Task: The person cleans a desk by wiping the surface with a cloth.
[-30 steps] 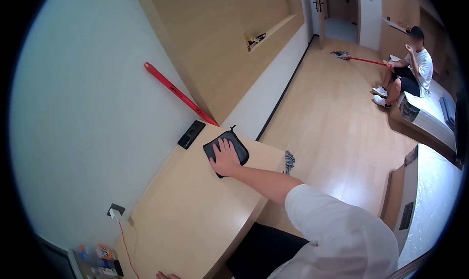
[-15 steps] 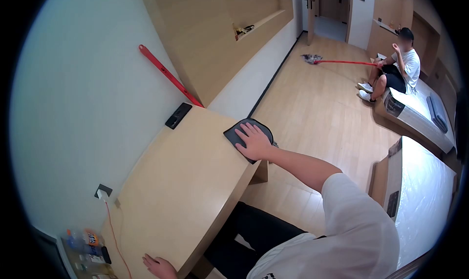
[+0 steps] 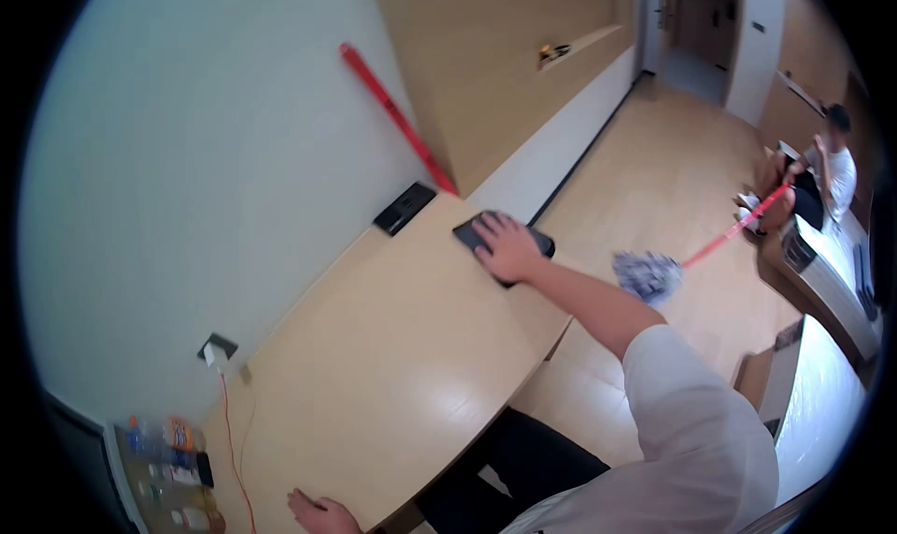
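My right hand [image 3: 509, 247] lies spread on top of a dark flat zip pouch [image 3: 475, 238] near the far end of the light wooden desk [image 3: 374, 347]. The pouch rests flat under the palm. My left hand [image 3: 320, 513] rests on the desk's near edge at the bottom, its fingers apart and nothing in them. A black phone-like object [image 3: 405, 208] lies by the wall, left of the pouch. Behind it a red pole [image 3: 397, 116] leans against the wall.
Several bottles [image 3: 182, 469] stand at the lower left, near a plug with an orange cable [image 3: 229, 441]. On the right a seated person [image 3: 834, 174] holds a red-handled mop [image 3: 647, 275] over the floor. A wrapped mattress [image 3: 822, 412] is at the lower right.
Across the frames, my right hand and the pouch moved to the desk's far right edge, then back inward. The person's mop swung nearer the desk. More of my left hand shows than at first.
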The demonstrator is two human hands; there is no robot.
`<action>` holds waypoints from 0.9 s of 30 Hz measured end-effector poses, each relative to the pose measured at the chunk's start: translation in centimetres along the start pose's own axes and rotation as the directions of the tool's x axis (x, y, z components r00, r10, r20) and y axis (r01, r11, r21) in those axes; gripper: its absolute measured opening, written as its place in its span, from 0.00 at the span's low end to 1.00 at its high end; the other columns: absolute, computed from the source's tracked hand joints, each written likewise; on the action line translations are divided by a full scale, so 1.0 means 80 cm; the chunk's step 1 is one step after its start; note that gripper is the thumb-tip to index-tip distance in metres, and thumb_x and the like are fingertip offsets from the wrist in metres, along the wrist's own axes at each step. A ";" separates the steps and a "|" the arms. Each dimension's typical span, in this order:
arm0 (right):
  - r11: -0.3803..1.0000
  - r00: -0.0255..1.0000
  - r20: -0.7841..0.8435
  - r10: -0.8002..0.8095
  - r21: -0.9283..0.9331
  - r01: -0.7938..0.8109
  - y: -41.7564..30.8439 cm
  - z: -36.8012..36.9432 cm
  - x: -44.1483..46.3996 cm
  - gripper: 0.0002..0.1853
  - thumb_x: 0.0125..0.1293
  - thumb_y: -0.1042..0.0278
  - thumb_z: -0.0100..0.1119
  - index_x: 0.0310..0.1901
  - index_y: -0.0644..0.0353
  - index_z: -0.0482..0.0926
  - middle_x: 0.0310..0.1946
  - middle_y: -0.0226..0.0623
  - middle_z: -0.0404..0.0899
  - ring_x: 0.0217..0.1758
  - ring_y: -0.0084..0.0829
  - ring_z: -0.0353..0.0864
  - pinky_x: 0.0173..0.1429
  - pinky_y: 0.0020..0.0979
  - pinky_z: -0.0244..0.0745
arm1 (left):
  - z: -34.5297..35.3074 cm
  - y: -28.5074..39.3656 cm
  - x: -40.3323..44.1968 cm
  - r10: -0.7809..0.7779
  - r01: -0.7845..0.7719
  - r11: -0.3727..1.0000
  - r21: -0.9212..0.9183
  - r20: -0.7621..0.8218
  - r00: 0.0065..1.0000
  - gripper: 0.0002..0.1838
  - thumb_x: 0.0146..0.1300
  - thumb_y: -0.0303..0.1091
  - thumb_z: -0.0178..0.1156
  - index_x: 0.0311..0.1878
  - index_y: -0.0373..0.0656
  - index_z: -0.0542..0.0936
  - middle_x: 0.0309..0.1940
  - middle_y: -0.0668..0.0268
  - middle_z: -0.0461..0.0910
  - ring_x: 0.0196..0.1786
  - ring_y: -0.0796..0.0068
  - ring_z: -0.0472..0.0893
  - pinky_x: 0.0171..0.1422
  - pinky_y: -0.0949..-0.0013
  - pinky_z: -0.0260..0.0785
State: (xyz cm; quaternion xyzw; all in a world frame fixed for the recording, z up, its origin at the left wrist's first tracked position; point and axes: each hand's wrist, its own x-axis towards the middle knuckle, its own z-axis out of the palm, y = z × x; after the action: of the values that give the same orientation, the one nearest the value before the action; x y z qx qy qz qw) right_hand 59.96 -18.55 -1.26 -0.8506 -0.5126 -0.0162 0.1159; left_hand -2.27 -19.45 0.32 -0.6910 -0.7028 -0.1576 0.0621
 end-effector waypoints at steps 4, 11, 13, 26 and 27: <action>0.999 0.998 0.019 0.052 0.004 -0.052 -0.024 -0.002 0.064 0.35 0.78 0.44 0.39 0.81 0.49 0.59 0.84 0.36 0.53 0.86 0.45 0.51 0.83 0.51 0.52 | 0.010 -0.002 -0.001 -0.087 0.088 0.996 -0.022 0.048 0.995 0.28 0.68 0.29 0.49 0.72 0.31 0.71 0.73 0.40 0.68 0.77 0.42 0.65 0.81 0.45 0.56; 1.000 1.000 0.021 -0.010 0.004 0.010 -0.033 0.020 0.138 0.34 0.79 0.45 0.39 0.81 0.48 0.60 0.85 0.34 0.52 0.87 0.45 0.48 0.83 0.53 0.51 | 0.012 0.009 0.001 -0.120 0.118 0.989 -0.089 -0.018 0.993 0.28 0.63 0.23 0.48 0.68 0.30 0.72 0.72 0.39 0.68 0.75 0.37 0.66 0.81 0.42 0.55; 0.998 0.993 -0.104 -0.053 -0.039 0.049 -0.037 0.031 0.147 0.32 0.77 0.49 0.45 0.80 0.49 0.63 0.81 0.38 0.61 0.83 0.46 0.58 0.80 0.53 0.58 | 0.008 0.012 0.003 -0.097 0.094 0.992 -0.078 -0.022 0.995 0.28 0.62 0.23 0.49 0.68 0.29 0.72 0.72 0.39 0.68 0.75 0.37 0.66 0.81 0.42 0.55; 0.905 0.894 -0.156 -0.420 -0.004 0.425 -0.202 0.085 0.032 0.28 0.72 0.54 0.51 0.71 0.53 0.73 0.69 0.42 0.70 0.72 0.48 0.65 0.75 0.53 0.58 | 0.022 -0.003 -0.001 -0.036 0.036 0.999 -0.010 -0.118 0.992 0.25 0.63 0.25 0.52 0.65 0.32 0.74 0.68 0.41 0.72 0.72 0.41 0.70 0.78 0.42 0.58; 0.882 0.877 -0.123 -0.464 0.032 0.471 -0.233 0.080 0.004 0.29 0.73 0.52 0.50 0.72 0.53 0.72 0.71 0.42 0.68 0.75 0.48 0.63 0.77 0.54 0.55 | 0.023 -0.002 0.001 -0.047 0.045 0.999 -0.017 -0.122 0.991 0.25 0.64 0.26 0.52 0.65 0.32 0.74 0.69 0.42 0.72 0.72 0.42 0.70 0.79 0.42 0.58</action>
State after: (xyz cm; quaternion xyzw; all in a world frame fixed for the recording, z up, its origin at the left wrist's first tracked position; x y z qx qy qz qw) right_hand 43.20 -8.54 -4.10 -0.6955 -0.6958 -0.0754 0.1629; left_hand -2.20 -18.79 -1.42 -0.6641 -0.7122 -0.2061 0.0966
